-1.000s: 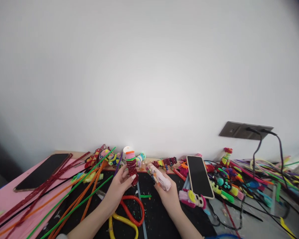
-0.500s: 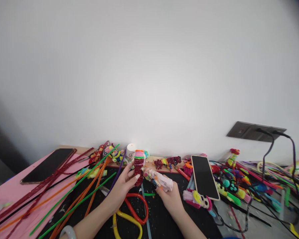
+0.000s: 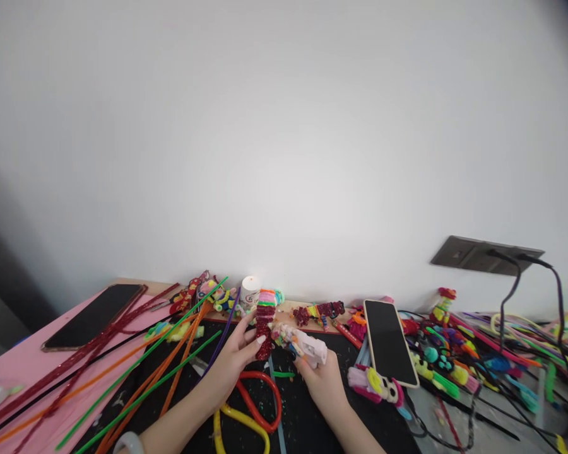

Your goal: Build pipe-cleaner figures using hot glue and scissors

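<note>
My left hand [image 3: 231, 364] is closed round a small pipe-cleaner figure [image 3: 264, 315], dark red below with pink, green and orange rings on top, held upright over the black mat [image 3: 293, 410]. My right hand [image 3: 322, 380] grips a pale pink glue gun [image 3: 303, 344], its tip pointing left and close to the figure's lower part. Below both hands lie scissors with red and yellow handles [image 3: 246, 410].
Long orange, green and dark red pipe cleaners [image 3: 137, 372] fan out at the left over a pink sheet, beside a dark phone [image 3: 92, 315]. A second phone [image 3: 389, 341] leans at the right among colourful craft pieces and black cables [image 3: 506, 328]. A white candle [image 3: 250, 289] stands by the wall.
The view has shifted slightly. My right hand brought the glue gun's tip leftward, closer to the figure, which my left hand moved a little to the right.
</note>
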